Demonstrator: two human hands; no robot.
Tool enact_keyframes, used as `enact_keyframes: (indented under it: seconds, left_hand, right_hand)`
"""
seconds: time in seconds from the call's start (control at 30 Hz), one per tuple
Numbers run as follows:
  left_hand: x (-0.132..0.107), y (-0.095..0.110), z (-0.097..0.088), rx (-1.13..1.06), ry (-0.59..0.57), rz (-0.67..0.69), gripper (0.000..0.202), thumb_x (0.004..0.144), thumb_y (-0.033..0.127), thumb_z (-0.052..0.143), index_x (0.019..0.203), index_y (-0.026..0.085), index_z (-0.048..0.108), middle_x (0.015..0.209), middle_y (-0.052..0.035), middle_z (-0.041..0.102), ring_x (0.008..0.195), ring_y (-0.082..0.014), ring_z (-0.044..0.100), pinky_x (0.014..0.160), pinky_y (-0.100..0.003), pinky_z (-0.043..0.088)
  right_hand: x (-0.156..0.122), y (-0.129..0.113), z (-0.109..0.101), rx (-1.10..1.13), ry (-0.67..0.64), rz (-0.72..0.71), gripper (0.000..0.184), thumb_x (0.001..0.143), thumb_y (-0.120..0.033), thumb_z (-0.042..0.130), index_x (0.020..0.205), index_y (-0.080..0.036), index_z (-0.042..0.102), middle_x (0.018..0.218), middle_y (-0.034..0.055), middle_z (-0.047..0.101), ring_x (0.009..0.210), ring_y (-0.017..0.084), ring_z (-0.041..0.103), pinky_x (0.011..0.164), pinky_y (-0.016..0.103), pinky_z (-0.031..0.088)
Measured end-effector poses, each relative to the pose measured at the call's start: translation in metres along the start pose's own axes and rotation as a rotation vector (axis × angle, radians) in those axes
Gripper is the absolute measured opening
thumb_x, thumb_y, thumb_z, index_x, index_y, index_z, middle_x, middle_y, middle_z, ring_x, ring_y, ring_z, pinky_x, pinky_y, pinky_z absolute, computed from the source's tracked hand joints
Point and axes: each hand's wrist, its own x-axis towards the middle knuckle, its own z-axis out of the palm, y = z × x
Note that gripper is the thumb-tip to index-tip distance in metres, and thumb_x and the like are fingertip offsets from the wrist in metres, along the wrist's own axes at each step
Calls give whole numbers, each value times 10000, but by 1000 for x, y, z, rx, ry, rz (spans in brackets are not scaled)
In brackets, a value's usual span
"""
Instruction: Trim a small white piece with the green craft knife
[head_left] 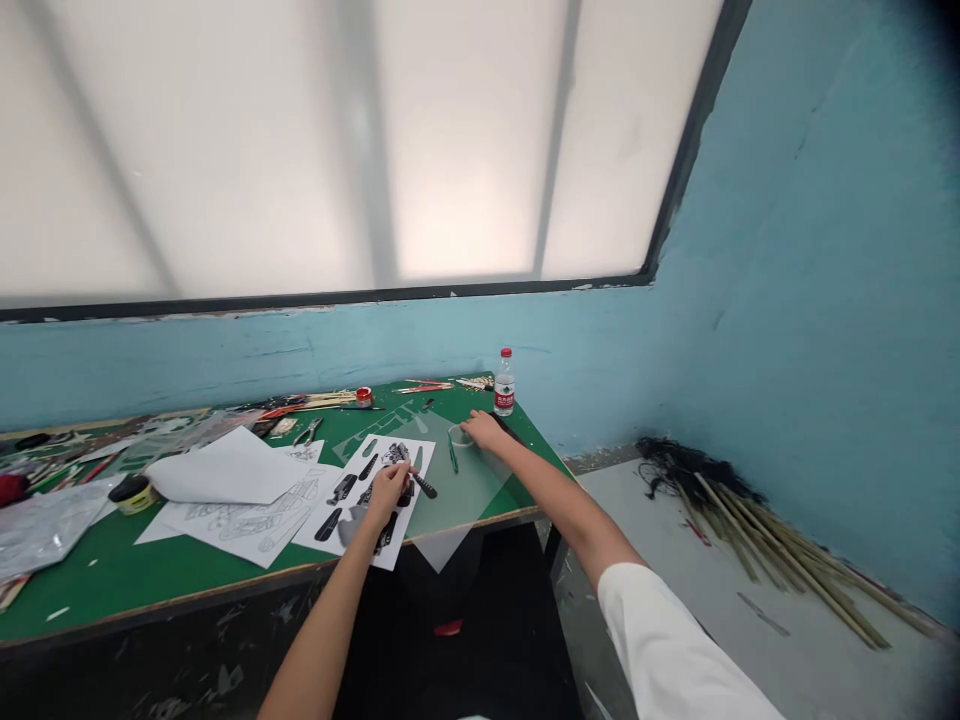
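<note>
My left hand is over a white sheet printed with black shapes, fingers closed on a dark-handled craft knife whose handle points to the right. My right hand reaches farther out, with its fingers curled at the edge of a pale ring that looks like a roll of tape. A green pen lies just left of the ring. Under both is a translucent sheet, one corner of which hangs past the table's front edge.
A water bottle stands beyond my right hand. Drawings, pliers, a yellow-labelled jar and a red jar occupy the green table. Bamboo sticks lie on the floor at right.
</note>
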Motion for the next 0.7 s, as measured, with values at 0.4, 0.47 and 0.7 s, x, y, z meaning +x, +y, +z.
enact_keyframes:
  seconds: [0.4,0.47,0.7]
  left_hand:
    - [-4,4,2,10,-10,30,381,1041,442,686,1312,174,669,1298,-103,700,1099,-246,714,941,-457,635]
    - [-5,5,3,11,-11,48,365,1044,447,679,1294,181,678,1290,-98,704,1089,-242,715,937,-447,636]
    - [-6,4,6,7,14,129,350,1047,439,677,1281,179,679,1253,-94,712,1040,-222,720,894,-419,645]
  right_hand:
    - [26,14,-20,-148,-154,-158,361,1052,-401,698,1338,-183,664,1354,108,682,1158,249,704,990,468,628]
    - [30,14,-30,-120,-105,-153,363,1051,-400,700,1337,-180,664,1350,108,683,1154,249,706,987,467,630]
    - [45,8,-80,198,223,-39,374,1049,-403,701,1345,-179,660,1366,112,676,1180,259,697,1006,482,621]
